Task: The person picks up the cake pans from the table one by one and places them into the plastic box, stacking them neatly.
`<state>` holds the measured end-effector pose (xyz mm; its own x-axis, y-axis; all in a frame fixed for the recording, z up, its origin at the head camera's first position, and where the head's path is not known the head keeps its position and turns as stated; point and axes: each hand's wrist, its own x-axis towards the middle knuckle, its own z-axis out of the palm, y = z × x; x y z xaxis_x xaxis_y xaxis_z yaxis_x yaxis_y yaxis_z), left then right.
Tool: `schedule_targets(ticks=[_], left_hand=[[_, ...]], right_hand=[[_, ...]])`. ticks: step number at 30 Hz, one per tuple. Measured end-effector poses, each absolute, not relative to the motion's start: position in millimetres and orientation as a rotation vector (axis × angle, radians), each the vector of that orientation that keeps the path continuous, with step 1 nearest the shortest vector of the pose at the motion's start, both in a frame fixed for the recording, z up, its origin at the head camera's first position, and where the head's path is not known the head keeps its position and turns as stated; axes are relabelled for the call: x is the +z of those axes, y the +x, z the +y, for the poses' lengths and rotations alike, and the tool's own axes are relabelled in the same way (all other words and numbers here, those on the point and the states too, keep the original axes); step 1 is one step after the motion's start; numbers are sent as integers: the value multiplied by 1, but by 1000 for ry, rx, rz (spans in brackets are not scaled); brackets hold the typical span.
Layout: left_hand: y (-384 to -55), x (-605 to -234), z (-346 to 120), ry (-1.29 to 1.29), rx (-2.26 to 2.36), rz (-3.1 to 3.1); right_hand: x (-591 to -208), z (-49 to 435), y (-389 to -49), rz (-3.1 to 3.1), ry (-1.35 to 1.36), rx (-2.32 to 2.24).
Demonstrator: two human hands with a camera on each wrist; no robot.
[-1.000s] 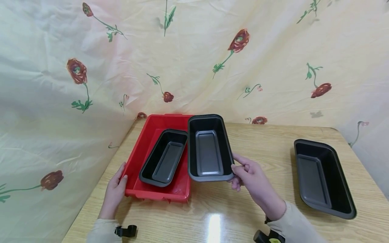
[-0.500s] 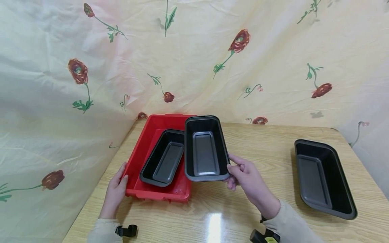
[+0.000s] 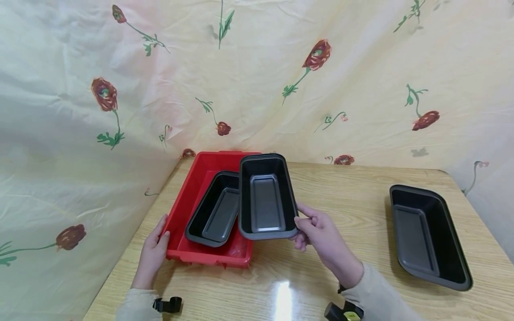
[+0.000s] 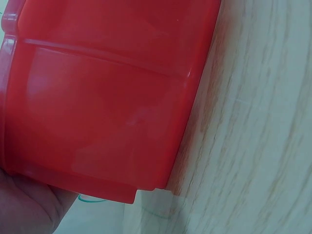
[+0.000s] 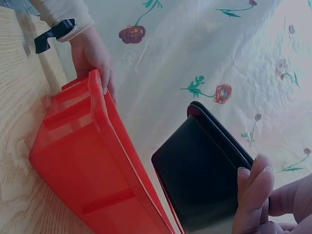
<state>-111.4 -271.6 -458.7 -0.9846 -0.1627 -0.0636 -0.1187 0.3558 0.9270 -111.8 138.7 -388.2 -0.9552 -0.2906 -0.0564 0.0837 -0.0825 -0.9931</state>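
My left hand (image 3: 154, 243) grips the near left edge of a red plastic bin (image 3: 205, 174), with the thumb at the rim. Inside the bin lies a dark loaf pan (image 3: 220, 216), set slantwise. A second dark loaf pan (image 3: 266, 203) is raised over the bin's right side, overlapping the first pan's right edge in the head view. My right hand (image 3: 321, 234) pinches this raised pan by its near right corner, thumb on the rim and fingers beneath. In the right wrist view, the raised pan's dark outer side (image 5: 200, 170) shows beside the bin's wall (image 5: 112, 180).
A third dark loaf pan (image 3: 415, 236) sits at the right of the wooden table (image 3: 345, 191). Behind and to the left hangs a pale cloth (image 3: 257, 80) printed with red flowers. Both wrists carry black straps.
My right hand has carried the raised loaf pan leftward, further over the red bin, so it covers more of the pan inside. The left hand and the bin have stayed put.
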Motion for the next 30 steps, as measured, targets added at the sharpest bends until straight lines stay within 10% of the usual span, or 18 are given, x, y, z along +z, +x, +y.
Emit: schedule_targets(ticks=[30], left_hand=[[-112, -460, -273, 239, -1729, -2545]], right_hand=[[-391, 98, -119, 1874, -192, -2141]])
